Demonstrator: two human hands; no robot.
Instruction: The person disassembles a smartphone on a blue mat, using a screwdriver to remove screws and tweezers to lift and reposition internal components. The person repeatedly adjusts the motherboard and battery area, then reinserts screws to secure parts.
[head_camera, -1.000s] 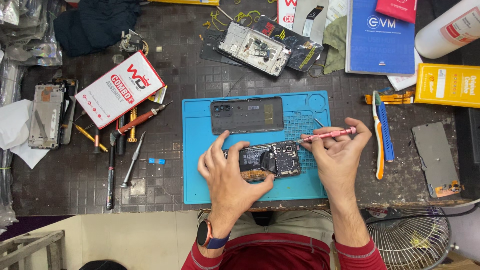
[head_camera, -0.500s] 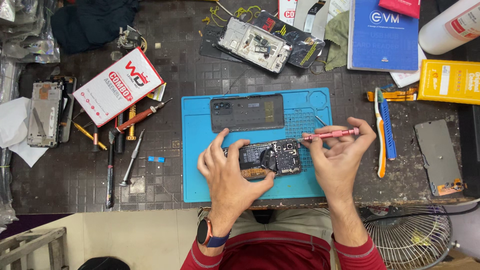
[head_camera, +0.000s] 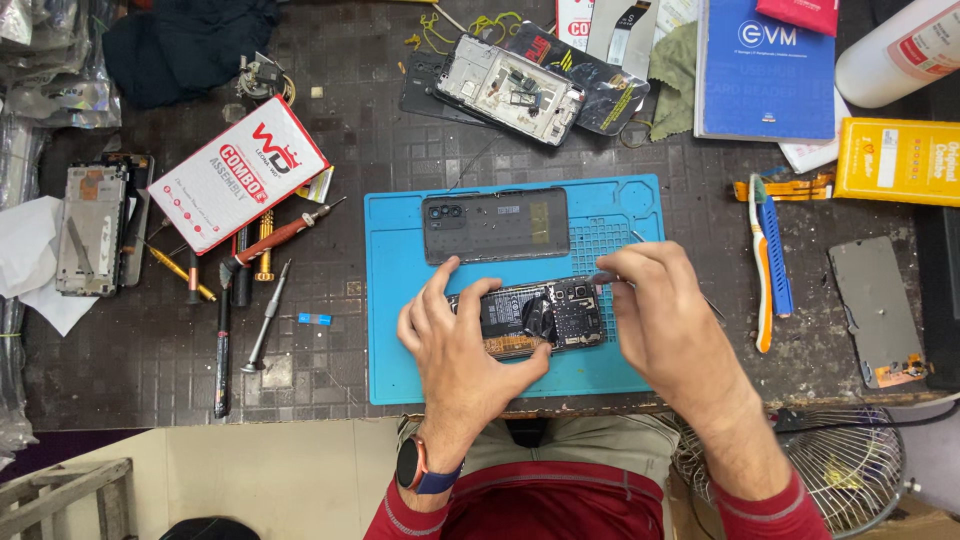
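Note:
An opened phone (head_camera: 540, 315) with its circuit board bare lies on the blue work mat (head_camera: 400, 300). My left hand (head_camera: 460, 345) grips the phone's left end, with fingers above it and the thumb below. My right hand (head_camera: 665, 320) is curled over a slim screwdriver (head_camera: 603, 278). Only the tool's dark tip shows, touching the phone's upper right corner. A dark back cover (head_camera: 495, 225) rests on the mat just above the phone.
Left of the mat lie several screwdrivers (head_camera: 265, 315), a red-and-white box (head_camera: 240, 175) and a phone frame (head_camera: 90, 230). Another stripped phone (head_camera: 510, 95) sits behind. To the right are a toothbrush (head_camera: 768, 260), a grey plate (head_camera: 875, 310), a blue booklet (head_camera: 765, 70) and a yellow box (head_camera: 900, 160). A fan (head_camera: 840, 470) stands lower right.
My right hand has turned over and dropped onto the phone's right end. The pink screwdriver, held level before, is now hidden under the fingers. The left hand kept its grip.

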